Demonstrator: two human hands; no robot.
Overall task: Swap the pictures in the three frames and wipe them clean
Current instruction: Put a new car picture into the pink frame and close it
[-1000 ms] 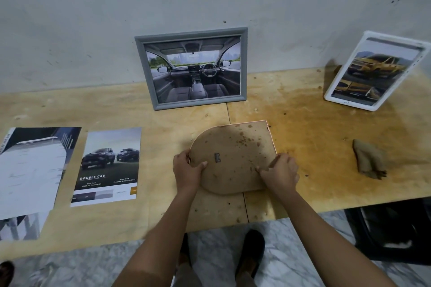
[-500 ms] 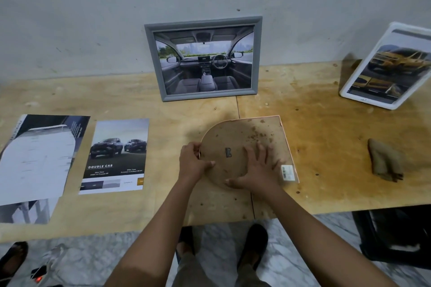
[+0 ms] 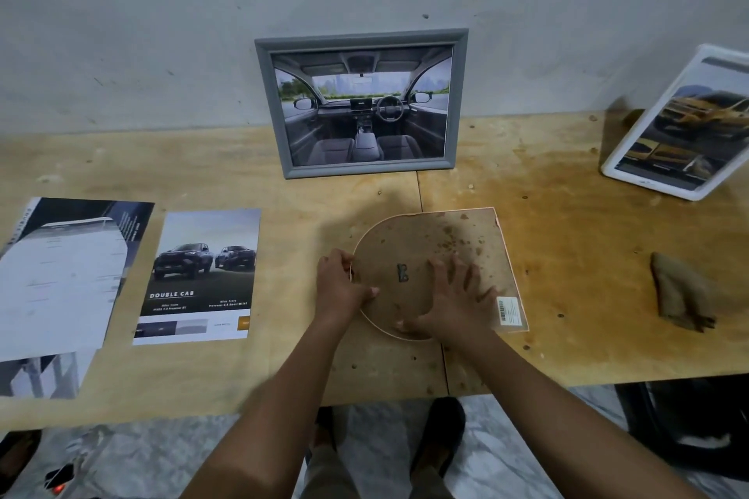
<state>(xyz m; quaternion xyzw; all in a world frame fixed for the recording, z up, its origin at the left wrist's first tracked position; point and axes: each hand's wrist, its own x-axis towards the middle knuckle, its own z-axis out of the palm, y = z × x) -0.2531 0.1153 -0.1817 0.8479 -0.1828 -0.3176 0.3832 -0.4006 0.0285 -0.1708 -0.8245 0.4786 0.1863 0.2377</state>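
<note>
R hand (image 3: 454,296) slid from 3 o'clock edge of the frame (image 3: 446,239) onto its back, fingers splayed flat. L hand (image 3: 340,288) pinches rounded rim at 9 o'clock. Frame face-down on table (image 3: 567,255), long axis 9–3.

Your left hand (image 3: 340,288) and right hand (image 3: 454,300) are occupying the face-down frame (image 3: 437,243) near the table's (image 3: 567,336) front edge. Behind it, the grey frame (image 3: 360,103) is leaning against the wall and blocking a straight reach to the back, though a lane of bare wood is running between the two. To your right, open board is stretching out to the brown cloth (image 3: 681,292), lying well apart, and the white frame (image 3: 681,126) is leaning at the far right. To your left, the Double Cab print (image 3: 198,275) and a larger print (image 3: 60,275) are lying flat, leaving a narrow bare strip beside your left hand.
</note>
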